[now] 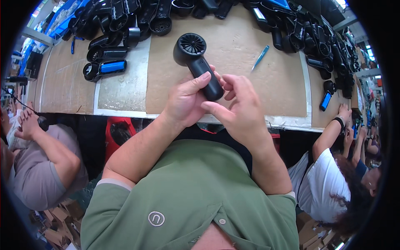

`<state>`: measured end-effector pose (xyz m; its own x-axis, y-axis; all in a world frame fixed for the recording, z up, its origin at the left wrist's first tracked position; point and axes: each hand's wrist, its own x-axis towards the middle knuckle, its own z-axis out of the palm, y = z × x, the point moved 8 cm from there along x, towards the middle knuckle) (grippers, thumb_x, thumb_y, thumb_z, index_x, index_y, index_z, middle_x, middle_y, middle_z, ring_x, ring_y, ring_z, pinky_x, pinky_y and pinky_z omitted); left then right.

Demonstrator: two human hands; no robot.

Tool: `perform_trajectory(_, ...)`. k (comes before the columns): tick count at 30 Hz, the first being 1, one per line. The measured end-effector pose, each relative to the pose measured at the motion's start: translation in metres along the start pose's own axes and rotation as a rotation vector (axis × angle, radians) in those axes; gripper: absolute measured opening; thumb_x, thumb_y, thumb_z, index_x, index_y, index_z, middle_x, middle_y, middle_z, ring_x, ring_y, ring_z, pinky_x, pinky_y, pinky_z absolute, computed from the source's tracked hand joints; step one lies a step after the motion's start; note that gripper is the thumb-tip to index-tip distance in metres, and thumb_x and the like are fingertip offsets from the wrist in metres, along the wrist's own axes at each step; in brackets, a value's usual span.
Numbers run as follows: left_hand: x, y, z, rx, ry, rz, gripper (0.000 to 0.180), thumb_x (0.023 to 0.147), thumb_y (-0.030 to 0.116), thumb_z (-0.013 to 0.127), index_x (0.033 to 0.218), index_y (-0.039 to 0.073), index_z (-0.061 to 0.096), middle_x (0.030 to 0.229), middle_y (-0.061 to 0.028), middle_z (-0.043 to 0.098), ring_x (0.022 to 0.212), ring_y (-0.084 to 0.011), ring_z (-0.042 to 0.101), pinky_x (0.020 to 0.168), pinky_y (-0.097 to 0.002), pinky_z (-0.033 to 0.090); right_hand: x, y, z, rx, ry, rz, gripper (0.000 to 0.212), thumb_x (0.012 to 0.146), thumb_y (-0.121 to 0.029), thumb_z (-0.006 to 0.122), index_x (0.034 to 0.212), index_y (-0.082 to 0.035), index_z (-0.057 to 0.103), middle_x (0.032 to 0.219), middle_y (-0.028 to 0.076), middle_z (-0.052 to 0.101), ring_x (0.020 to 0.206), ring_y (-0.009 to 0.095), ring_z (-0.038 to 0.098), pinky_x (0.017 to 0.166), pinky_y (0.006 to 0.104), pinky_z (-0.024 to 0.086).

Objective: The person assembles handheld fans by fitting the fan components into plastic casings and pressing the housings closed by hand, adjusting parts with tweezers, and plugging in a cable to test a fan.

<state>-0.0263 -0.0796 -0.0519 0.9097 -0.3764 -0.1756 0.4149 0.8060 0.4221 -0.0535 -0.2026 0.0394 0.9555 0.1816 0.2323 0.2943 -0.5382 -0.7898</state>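
A black handheld fan [202, 71] is held over the near part of the table, its round slatted head pointing up and away from me. My left hand [187, 98] is closed around the handle, with the thumb lying on top of it. Beside the lower end of the handle is my right hand [241, 104], its thumb and fingers apart. The right fingertips are close to the handle's right side, and whether they touch it I cannot tell.
Black fan parts lie piled along the table's far edge, including a fan housing with a blue battery [112, 66] at left. A blue pen [261, 57] rests on the cardboard sheet [275, 89]. People sit on both sides, one with an arm [333, 129] at the table's right end.
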Motion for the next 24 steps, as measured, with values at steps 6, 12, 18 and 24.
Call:
perform_trajectory(6, -0.006, 0.002, 0.023, 0.011, -0.120, -0.030, 0.036, 0.106, 0.006, 0.070, 0.139, -0.004, 0.058, 0.127, -0.0196, 0.072, 0.115, -0.0317, 0.075, 0.103, -0.0416, 0.061, 0.006, 0.010, -0.010, 0.075, -0.015, 0.142, 0.043, 0.086, -0.003, 0.088, 0.126, 0.004, 0.072, 0.106, 0.009, 0.067, 0.082, 0.012, 0.060, 0.070, 0.0236, 0.052)
perform_trajectory(12, -0.012, 0.001, 0.005, 0.108, -0.191, -0.059, 0.041, 0.102, -0.005, 0.071, 0.141, -0.006, 0.058, 0.130, -0.0212, 0.073, 0.118, -0.0330, 0.076, 0.105, -0.0408, 0.064, 0.001, 0.007, -0.019, 0.244, -0.097, 0.279, 0.035, 0.087, 0.001, 0.085, 0.120, 0.006, 0.074, 0.099, 0.007, 0.067, 0.076, 0.010, 0.060, 0.067, 0.0219, 0.051)
perform_trajectory(18, -0.013, -0.002, 0.001, 0.146, -0.204, -0.109, 0.044, 0.100, -0.010, 0.070, 0.143, -0.005, 0.059, 0.130, -0.0215, 0.073, 0.118, -0.0323, 0.077, 0.102, -0.0399, 0.066, 0.000, -0.002, -0.030, 0.165, -0.073, 0.227, 0.034, 0.088, 0.001, 0.084, 0.120, 0.007, 0.074, 0.096, 0.007, 0.069, 0.076, 0.010, 0.061, 0.067, 0.0214, 0.051)
perform_trajectory(24, -0.013, -0.001, 0.001, 0.141, -0.146, -0.095, 0.050, 0.099, -0.012, 0.070, 0.147, -0.002, 0.058, 0.132, -0.0210, 0.073, 0.122, -0.0336, 0.076, 0.103, -0.0408, 0.066, 0.005, 0.003, -0.039, 0.350, 0.039, 0.237, 0.033, 0.092, -0.002, 0.084, 0.121, 0.007, 0.075, 0.098, 0.008, 0.070, 0.076, 0.011, 0.061, 0.067, 0.0219, 0.052)
